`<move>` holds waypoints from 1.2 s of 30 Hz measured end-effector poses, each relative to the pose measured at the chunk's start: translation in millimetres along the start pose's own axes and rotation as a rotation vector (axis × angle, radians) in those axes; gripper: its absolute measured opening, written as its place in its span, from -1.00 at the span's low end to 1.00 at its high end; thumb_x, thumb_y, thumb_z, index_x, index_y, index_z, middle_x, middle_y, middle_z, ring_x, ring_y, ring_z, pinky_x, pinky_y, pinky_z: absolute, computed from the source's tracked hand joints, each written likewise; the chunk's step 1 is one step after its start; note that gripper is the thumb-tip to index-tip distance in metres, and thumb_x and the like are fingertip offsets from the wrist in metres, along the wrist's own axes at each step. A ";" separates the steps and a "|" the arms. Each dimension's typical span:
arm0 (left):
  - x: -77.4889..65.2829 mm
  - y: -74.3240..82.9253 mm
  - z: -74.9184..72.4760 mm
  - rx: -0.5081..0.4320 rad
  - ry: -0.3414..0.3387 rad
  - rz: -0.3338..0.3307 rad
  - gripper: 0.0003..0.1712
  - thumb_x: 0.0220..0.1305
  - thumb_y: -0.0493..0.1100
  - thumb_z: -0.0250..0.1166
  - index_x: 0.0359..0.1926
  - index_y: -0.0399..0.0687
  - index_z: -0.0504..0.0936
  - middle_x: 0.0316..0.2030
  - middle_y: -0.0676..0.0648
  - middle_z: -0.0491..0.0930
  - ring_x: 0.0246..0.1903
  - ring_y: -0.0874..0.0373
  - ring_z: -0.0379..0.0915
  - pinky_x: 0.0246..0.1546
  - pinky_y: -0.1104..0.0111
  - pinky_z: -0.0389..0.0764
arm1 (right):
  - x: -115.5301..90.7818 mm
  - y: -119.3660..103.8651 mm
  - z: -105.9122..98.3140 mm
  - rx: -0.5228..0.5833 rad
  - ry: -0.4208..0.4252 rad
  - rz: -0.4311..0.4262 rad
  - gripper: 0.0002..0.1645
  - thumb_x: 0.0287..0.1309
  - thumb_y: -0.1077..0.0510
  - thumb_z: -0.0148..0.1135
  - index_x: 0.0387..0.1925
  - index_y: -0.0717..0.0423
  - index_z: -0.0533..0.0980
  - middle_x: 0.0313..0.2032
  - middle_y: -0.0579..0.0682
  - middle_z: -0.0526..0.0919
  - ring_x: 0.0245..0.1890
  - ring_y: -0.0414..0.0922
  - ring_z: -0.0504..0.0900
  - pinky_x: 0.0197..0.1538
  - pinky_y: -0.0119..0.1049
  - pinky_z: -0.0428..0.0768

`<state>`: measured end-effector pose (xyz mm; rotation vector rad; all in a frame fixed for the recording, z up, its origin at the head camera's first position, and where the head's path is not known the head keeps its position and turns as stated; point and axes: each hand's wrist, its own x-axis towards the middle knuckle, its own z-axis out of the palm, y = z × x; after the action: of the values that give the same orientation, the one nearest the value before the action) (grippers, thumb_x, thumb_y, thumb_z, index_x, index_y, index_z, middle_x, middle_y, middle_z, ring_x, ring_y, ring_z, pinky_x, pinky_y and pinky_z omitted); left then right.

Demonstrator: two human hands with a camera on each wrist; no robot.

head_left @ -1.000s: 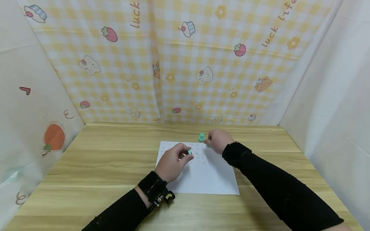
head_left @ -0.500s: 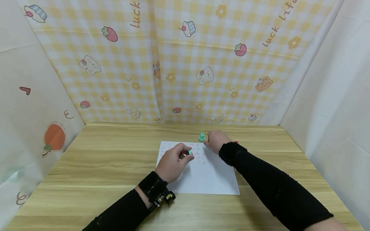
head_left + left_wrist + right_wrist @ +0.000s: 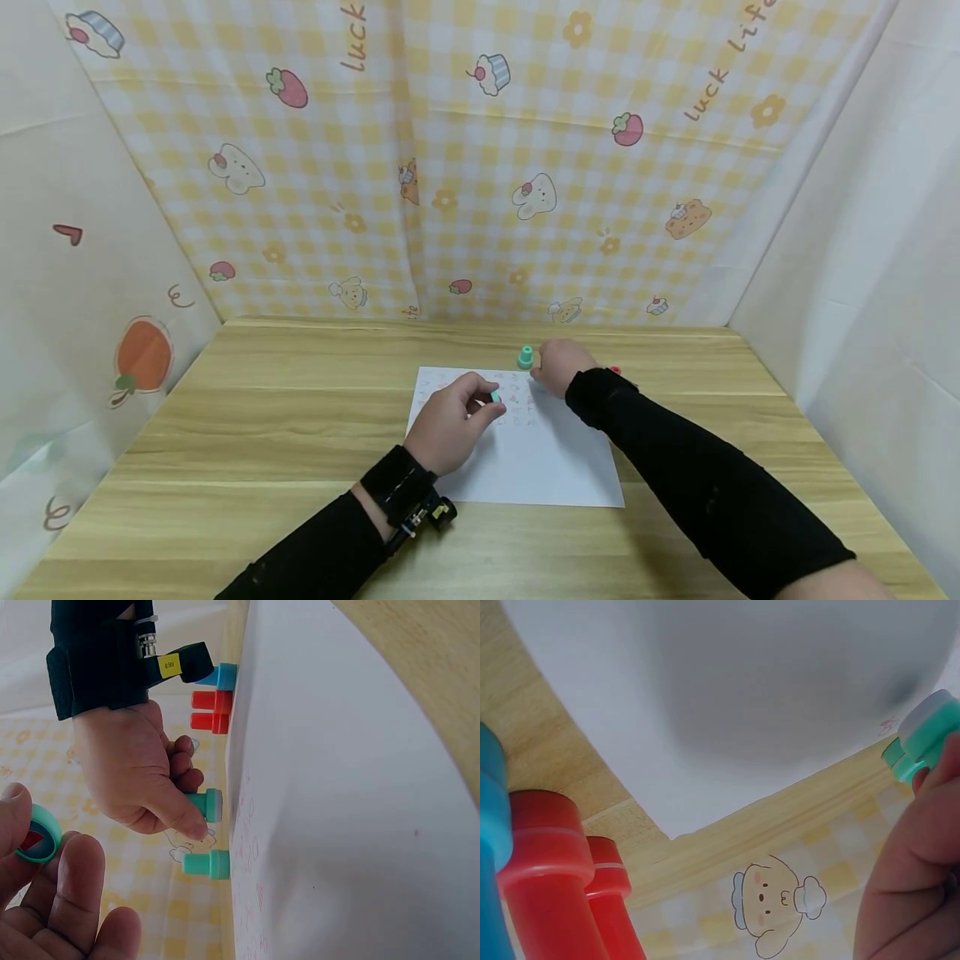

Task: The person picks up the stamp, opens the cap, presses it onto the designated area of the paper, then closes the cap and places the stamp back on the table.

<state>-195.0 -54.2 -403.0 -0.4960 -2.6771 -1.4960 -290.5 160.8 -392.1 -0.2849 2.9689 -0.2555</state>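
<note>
My left hand (image 3: 450, 425) holds a small green stamp cap (image 3: 46, 834) between thumb and fingers, above the paper. Inside the cap's round opening, dark and red patches show. My right hand (image 3: 566, 368) pinches a green toy stamp (image 3: 207, 805) near the sheet's far edge, its pale end facing the paper. A small gap seems to lie between that end and the sheet. The head view hides this stamp behind the hand. Another green stamp (image 3: 526, 358) stands just beyond the edge, left of the right hand. The white paper (image 3: 540, 471) carries rows of small red prints (image 3: 513, 400).
Right of the paper's far corner, two red stamps (image 3: 551, 862) and a blue stamp (image 3: 490, 817) stand on the wooden table (image 3: 300, 417). In the head view the right wrist mostly covers them. A yellow checked curtain (image 3: 480, 208) hangs behind the table.
My right hand has shifted slightly left, and the stamp it holds has gone out of sight in the head view. A bit of red now shows behind its wrist. My left hand stays put.
</note>
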 end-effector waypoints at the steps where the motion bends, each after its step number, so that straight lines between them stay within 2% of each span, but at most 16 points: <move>1: 0.0 -0.1 0.1 -0.002 0.001 -0.005 -0.78 0.44 -0.07 0.40 0.04 0.05 0.68 -0.23 0.17 0.71 -0.33 0.30 0.55 -0.26 0.40 0.54 | 0.3 -0.3 0.1 -0.003 -0.001 -0.001 -0.70 0.45 0.05 0.30 -0.35 0.18 0.63 -0.55 -0.04 0.59 -0.54 -0.13 0.51 -0.35 -0.31 0.47; 7: 0.1 -0.6 -0.1 0.005 0.005 -0.002 -0.79 0.44 -0.06 0.40 0.03 0.07 0.68 -0.24 0.18 0.70 -0.34 0.30 0.54 -0.28 0.41 0.53 | 0.8 -3.2 -1.5 -0.036 -0.007 -0.008 -0.70 0.45 0.04 0.30 -0.26 0.23 0.67 -0.49 -0.02 0.63 -0.50 -0.12 0.54 -0.25 -0.26 0.56; 14: 0.8 -1.5 0.4 0.007 0.002 -0.004 -0.79 0.45 -0.05 0.39 0.03 0.07 0.68 -0.24 0.19 0.70 -0.34 0.29 0.54 -0.30 0.41 0.52 | 3.7 -3.0 0.4 -0.023 -0.015 0.005 -0.70 0.44 0.05 0.30 -0.18 0.26 0.69 -0.46 -0.01 0.67 -0.47 -0.10 0.57 -0.19 -0.22 0.61; 24: 0.8 -1.4 0.3 0.008 0.004 0.000 -0.80 0.45 -0.06 0.39 0.03 0.07 0.68 -0.24 0.19 0.70 -0.34 0.29 0.54 -0.30 0.41 0.53 | 6.4 -3.9 3.8 -0.014 -0.039 0.040 -0.72 0.44 0.04 0.32 -0.25 0.21 0.69 -0.47 -0.01 0.67 -0.47 -0.09 0.58 -0.24 -0.25 0.58; 28: 0.7 -1.6 0.6 0.005 0.003 0.002 -0.81 0.45 -0.07 0.38 0.02 0.07 0.68 -0.24 0.19 0.70 -0.34 0.29 0.55 -0.30 0.42 0.53 | 8.1 -3.0 6.0 -0.031 -0.039 0.029 -0.72 0.44 0.04 0.31 -0.22 0.21 0.70 -0.43 0.00 0.69 -0.44 -0.10 0.58 -0.20 -0.23 0.61; 36: 0.6 -2.0 1.0 0.018 0.002 0.008 -0.79 0.45 -0.06 0.39 0.03 0.06 0.68 -0.23 0.19 0.70 -0.33 0.31 0.55 -0.28 0.41 0.54 | 10.0 -1.6 8.5 -0.018 -0.039 0.029 -0.71 0.45 0.04 0.30 -0.26 0.20 0.68 -0.49 -0.03 0.63 -0.48 -0.11 0.55 -0.27 -0.27 0.55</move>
<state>-195.9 -54.2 -405.1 -0.5043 -2.6814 -1.4680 -298.6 155.9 -401.4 -0.2463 2.9362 -0.2169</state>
